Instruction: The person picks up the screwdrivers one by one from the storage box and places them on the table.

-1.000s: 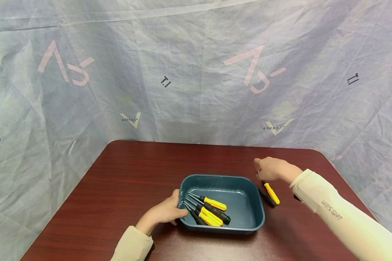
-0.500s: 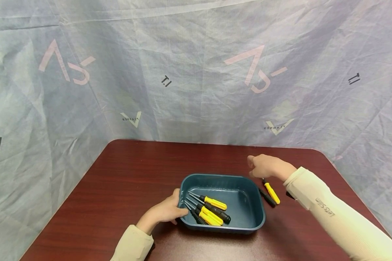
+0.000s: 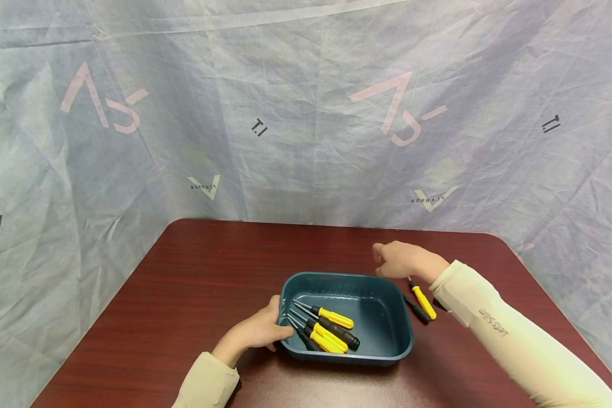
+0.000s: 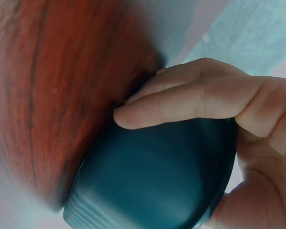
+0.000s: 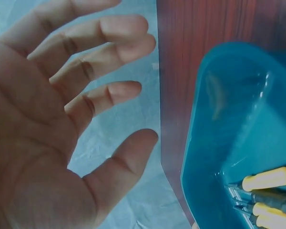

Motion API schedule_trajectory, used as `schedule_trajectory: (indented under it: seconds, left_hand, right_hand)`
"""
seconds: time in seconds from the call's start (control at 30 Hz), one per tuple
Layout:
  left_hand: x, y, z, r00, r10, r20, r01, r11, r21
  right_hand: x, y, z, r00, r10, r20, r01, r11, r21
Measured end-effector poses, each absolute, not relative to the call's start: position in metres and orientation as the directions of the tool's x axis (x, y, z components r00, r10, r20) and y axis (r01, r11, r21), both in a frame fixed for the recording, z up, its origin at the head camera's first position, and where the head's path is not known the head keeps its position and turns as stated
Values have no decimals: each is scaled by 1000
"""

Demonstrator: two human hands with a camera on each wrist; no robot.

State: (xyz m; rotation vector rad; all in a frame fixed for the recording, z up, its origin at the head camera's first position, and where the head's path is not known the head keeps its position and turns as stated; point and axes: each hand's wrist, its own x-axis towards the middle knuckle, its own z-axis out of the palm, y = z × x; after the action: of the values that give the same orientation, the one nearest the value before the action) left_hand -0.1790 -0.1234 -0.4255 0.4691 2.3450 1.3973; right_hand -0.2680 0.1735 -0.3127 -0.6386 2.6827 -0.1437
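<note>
A dark teal plastic tray (image 3: 379, 317) stands at the near middle of the table. My left hand (image 3: 252, 330) grips its left wall, thumb over the rim and fingers along the outside (image 4: 157, 162). Several screwdrivers lie in the tray's left half, some with yellow handles (image 3: 336, 318), others with black ones (image 3: 347, 339); their shafts point to the upper left. Beyond the tray's far right corner, above the table, my right hand (image 3: 403, 259) holds nothing. In the right wrist view its fingers and thumb (image 5: 143, 143) are spread, loosely bent.
Right of the tray, a yellow-handled screwdriver (image 3: 424, 303) and a black-handled one (image 3: 416, 311) lie side by side on the table. The reddish-brown table (image 3: 209, 266) ends at a hanging grey printed sheet (image 3: 296, 113) behind and at the sides.
My right hand has moved left, from above the loose screwdrivers toward the tray's far right corner. My left hand and the tray have stayed in place.
</note>
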Motion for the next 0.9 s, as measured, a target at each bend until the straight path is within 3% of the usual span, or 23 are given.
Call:
schedule_trajectory:
  seconds: [0.9]
  left_hand:
    - [-181,-124,-430,-877,459,-140,87,439,894]
  right_hand:
    - [-267,125,-335,-785,-499,-368,-455,867,-206]
